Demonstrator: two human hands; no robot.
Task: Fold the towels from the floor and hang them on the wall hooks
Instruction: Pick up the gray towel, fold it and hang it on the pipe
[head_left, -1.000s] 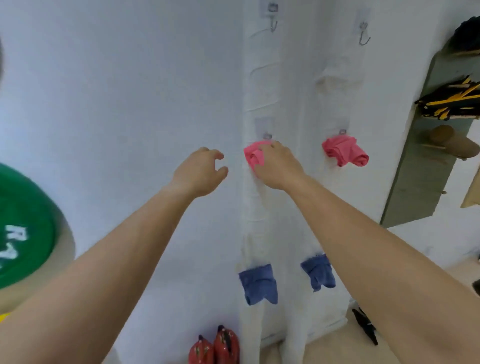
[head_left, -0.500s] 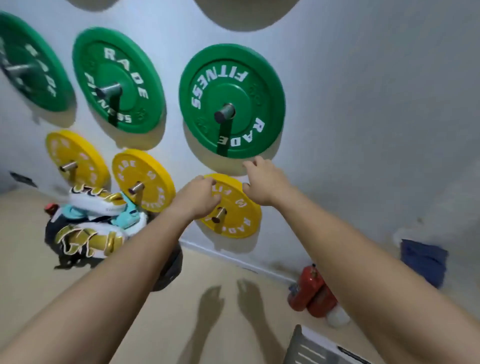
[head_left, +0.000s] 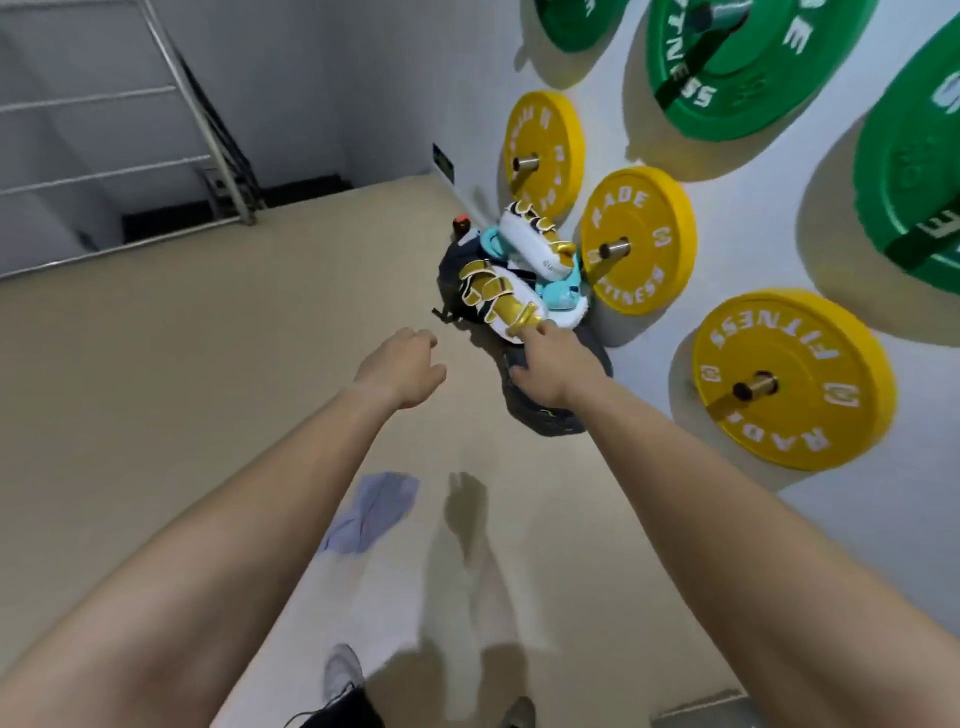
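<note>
A crumpled pale blue towel (head_left: 370, 512) lies on the beige floor (head_left: 208, 364), partly hidden under my left forearm. Both arms stretch forward above the floor. My left hand (head_left: 402, 369) hangs in the air with loosely curled fingers and holds nothing. My right hand (head_left: 548, 366) is to its right, fingers relaxed and empty, in front of a pile of gear by the wall. Neither hand touches the towel. No wall hooks are in view.
A pile of white, gold and teal boxing gear (head_left: 514, 275) on a dark bag (head_left: 550, 415) sits against the wall. Yellow weight plates (head_left: 789, 379) and green ones (head_left: 727, 62) hang on the wall at right. A stair railing (head_left: 208, 135) stands far left. My shoe (head_left: 342, 670) shows below.
My view has swung left and down from the wall with hooks to the floor. My right hand let go of the pink towel on its hook; both hands are empty now.
</note>
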